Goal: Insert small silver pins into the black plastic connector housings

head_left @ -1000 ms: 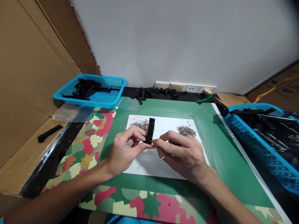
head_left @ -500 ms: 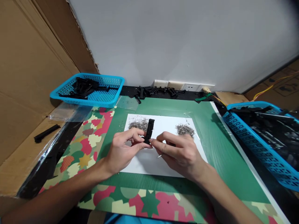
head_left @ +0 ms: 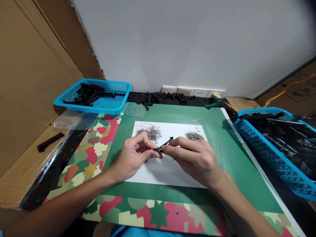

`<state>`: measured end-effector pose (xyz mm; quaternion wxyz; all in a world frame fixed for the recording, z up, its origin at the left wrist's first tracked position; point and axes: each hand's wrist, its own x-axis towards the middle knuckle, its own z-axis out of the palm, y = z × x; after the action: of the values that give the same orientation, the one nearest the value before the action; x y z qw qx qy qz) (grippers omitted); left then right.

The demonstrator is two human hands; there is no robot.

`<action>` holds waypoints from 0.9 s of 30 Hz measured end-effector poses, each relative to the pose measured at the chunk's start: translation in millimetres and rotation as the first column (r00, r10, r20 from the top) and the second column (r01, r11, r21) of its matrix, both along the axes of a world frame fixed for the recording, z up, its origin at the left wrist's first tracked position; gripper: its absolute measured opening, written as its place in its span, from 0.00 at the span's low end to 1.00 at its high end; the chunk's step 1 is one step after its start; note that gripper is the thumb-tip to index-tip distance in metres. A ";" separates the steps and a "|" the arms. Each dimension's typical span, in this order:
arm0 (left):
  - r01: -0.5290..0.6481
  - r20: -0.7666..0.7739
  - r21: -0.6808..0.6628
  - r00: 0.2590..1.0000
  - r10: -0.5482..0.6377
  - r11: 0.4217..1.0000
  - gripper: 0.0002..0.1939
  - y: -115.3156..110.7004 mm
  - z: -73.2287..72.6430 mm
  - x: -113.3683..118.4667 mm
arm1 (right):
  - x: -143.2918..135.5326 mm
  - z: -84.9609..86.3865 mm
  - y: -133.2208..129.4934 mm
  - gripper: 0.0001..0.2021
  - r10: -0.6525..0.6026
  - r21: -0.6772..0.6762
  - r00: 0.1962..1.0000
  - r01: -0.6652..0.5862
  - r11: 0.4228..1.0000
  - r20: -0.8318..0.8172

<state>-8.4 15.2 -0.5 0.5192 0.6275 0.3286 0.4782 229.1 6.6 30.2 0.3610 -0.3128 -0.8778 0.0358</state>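
Over the white sheet (head_left: 148, 174), my left hand (head_left: 134, 154) pinches the near end of a slim black plastic part (head_left: 165, 144) between thumb and fingers. That part lies tilted, its far end pointing up and right. My right hand (head_left: 195, 158) is closed, with its fingertips against the same part. A thin light metal tip (head_left: 172, 160) pokes out below the right fingers; the rest of it is hidden in the hand. Behind the hands are two heaps of tiny metal pieces, a left heap (head_left: 151, 132) and a right heap (head_left: 194, 135).
A blue basket (head_left: 106, 107) of black parts stands back left. Another blue basket (head_left: 274, 158), fuller, is at the right. Loose black parts (head_left: 160, 96) lie along the wall by the sockets (head_left: 199, 93). One black part (head_left: 50, 141) rests on cardboard at left.
The black part has turned from nearly upright to leaning low toward the right. My right hand has shifted slightly right, and less of the metal tip shows.
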 end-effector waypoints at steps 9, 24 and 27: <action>0.059 -0.411 0.530 0.890 0.196 0.846 0.07 6.4 0.2 -6.0 | 11.2 -15.1 4.5 0.16 -0.030 0.017 0.971 0.027 0.999 0.238; 0.171 -0.522 0.583 0.828 0.205 0.794 0.07 3.1 -15.8 -3.1 | 23.4 12.9 7.9 0.13 -0.015 -0.506 0.986 0.097 0.857 0.164; 0.178 -0.547 0.571 0.810 0.210 0.801 0.07 3.6 -16.1 -3.2 | 25.2 7.9 9.7 0.15 -0.061 -0.394 0.982 0.127 0.910 0.176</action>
<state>-11.6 18.9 -16.6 0.1630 0.8712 0.3099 0.3442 254.3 16.2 38.1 0.2183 -0.4245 -0.8614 0.1735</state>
